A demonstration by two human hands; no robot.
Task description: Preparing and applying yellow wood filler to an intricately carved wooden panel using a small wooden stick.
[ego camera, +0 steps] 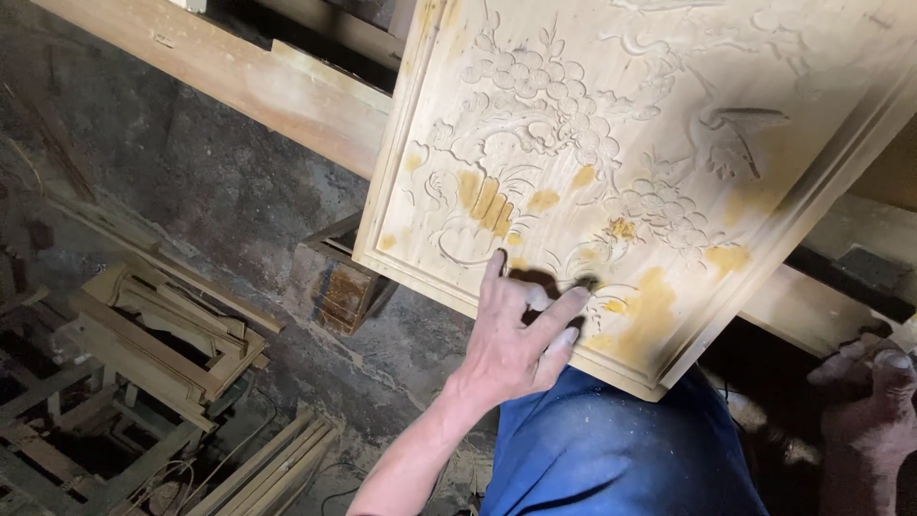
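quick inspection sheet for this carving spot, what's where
surface: wooden beam bearing the panel
job's things: carved wood panel with grape and bird relief, yellow filler patches on it
clutter: stacked carved wood frames and wood strips on the floor, small wooden box
hands: left hand fingertips pressed on the panel's lower edge; right hand low at right, dusty, holding nothing visible
cables: thin wire on the floor
surroundings: dark dusty floor, blue trousers

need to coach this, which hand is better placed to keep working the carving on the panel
Left. The left hand already has fingertips on the carved wooden panel; the right hand sits off the panel, low at the right edge.
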